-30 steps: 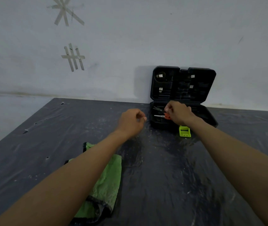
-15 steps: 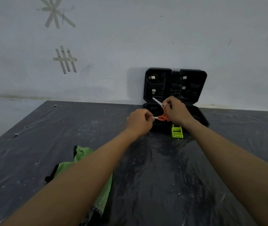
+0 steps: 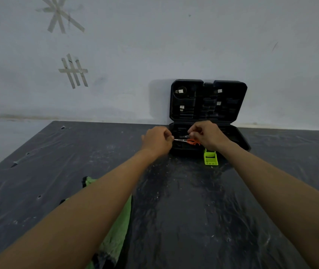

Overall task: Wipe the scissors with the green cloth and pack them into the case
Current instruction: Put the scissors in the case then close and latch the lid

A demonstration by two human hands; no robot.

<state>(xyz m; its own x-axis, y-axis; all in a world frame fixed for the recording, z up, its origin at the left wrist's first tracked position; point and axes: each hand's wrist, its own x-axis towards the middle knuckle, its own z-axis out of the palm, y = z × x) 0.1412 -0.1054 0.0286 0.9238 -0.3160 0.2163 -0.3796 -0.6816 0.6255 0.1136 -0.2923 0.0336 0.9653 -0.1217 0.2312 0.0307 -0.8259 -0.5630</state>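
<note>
Small scissors with orange handles lie across the lower tray of an open black case, blades apart and pointing left. My right hand pinches the handle end and the upper blade. My left hand is curled at the case's left edge, fingertips on the tip of the lower blade. The case lid stands upright against the wall. The green cloth lies crumpled on the table near me, partly under my left forearm.
A small lime-green plastic piece sits on the table right in front of the case. The dark plastic-covered table is dusty. The wall behind carries tape marks.
The scissors' blades, raised and spread wide half a second ago, now lie lower and flatter over the case tray. My left hand has moved in from the table to the blade tip.
</note>
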